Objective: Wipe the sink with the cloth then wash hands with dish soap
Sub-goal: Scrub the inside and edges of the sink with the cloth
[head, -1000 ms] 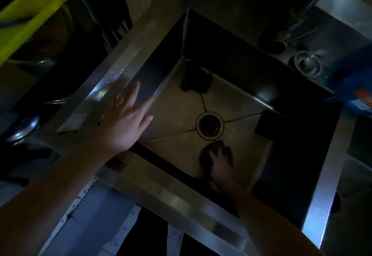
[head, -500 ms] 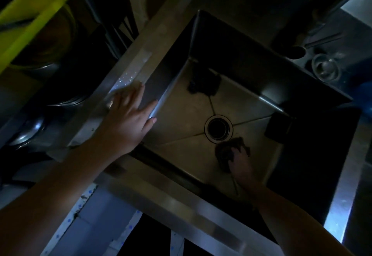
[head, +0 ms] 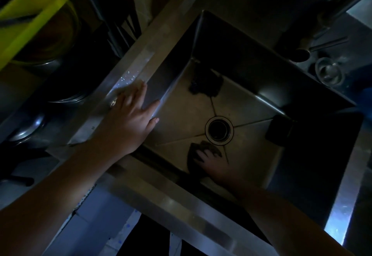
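Observation:
A deep steel sink [head: 249, 102] fills the middle of the dim head view, with a round drain [head: 219, 130] in its floor. My right hand [head: 213, 162] presses a dark cloth [head: 192, 153] flat on the sink floor, just in front of the drain, fingers spread over it. My left hand [head: 130, 118] rests with straight fingers on the sink's left rim [head: 141, 62]. The dish soap is too dark to pick out.
A dark scrubber [head: 205, 83] lies at the sink's far corner and a dark block [head: 278, 130] at its right wall. The faucet [head: 330, 20] rises at the far right beside a metal strainer [head: 329, 72]. A yellow-green board [head: 30, 16] and pans [head: 26, 129] sit left.
My right hand slid the cloth to the right of its starting spot, then back left in front of the drain. My left hand settled onto the left rim.

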Demonstrator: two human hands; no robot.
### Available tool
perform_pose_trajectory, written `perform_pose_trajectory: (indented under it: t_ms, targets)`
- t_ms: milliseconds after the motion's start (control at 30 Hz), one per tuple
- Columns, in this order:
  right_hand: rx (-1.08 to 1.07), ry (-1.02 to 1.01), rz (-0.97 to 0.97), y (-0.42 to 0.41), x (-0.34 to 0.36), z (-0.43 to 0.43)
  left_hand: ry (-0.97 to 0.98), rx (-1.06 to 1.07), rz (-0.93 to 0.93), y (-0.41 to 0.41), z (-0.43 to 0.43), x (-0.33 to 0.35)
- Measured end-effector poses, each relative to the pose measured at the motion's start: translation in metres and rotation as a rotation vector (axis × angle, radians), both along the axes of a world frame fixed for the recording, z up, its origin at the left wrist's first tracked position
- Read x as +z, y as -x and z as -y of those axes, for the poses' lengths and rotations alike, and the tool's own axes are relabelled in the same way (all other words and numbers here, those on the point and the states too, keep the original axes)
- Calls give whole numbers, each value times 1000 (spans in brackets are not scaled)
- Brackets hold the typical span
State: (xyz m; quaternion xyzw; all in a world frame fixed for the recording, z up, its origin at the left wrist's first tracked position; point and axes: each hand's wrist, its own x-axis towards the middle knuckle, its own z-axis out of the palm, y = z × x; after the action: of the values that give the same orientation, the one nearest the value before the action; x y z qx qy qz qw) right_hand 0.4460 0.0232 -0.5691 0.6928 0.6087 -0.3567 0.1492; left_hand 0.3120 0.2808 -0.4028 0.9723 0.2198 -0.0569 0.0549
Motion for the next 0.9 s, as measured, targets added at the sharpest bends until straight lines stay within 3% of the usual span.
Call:
perform_pose_trajectory:
  t_ms: [100,333,533,667,900]
  targets:
    - [21,-33,59,1,-2,-21,2,-4,9,1,0,-2]
    - [-217,33,151,-16,-4,-19,10,4,-15,2,-2,-9]
    - [58,116,50,-4,-17,36,-14,-17,-40,2,-2,-4]
    - [112,53,-12,3,-19,16,-1,-1,-44,0,0,-2]
    - [-199,-71,100,0,-9,-45,-2,-10,-42,1,-2,-4]
